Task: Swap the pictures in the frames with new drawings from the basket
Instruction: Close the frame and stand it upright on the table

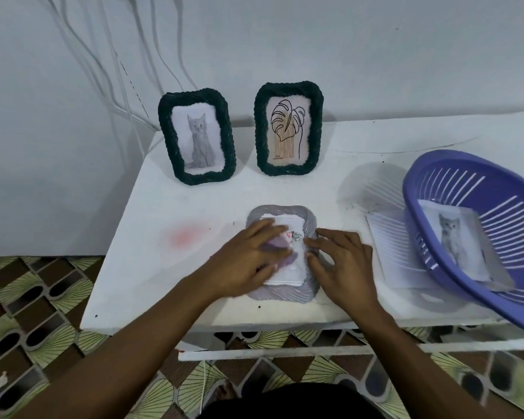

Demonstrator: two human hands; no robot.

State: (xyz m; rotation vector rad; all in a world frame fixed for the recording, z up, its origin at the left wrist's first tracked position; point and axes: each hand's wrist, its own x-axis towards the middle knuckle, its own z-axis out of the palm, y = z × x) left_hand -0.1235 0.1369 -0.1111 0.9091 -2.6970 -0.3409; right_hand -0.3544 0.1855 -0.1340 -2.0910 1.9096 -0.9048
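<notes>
A grey woven-rope picture frame lies flat near the front edge of the white tabletop, roughly midway along it. A white paper drawing with purple and pink marks rests in the frame's opening. The left hand lies on the left part of this drawing with its fingers nearly straight, pressing flat and gripping nothing; it is somewhat blurred. The right hand sits at the frame's right side with its fingers spread and relaxed, and the fingertips touch the drawing's right edge without pinching it.

Toward the back edge two dark green woven-rope frames stand upright side by side. The left one holds a grey cat picture, and the right one holds a line drawing of a leaf.

At the right edge a purple slotted plastic basket sits tilted, overhanging the front right corner, with another cat print inside. A white sheet lies on the tabletop, partly under the basket's left side. A faint pink stain marks the tabletop left of the grey frame.
</notes>
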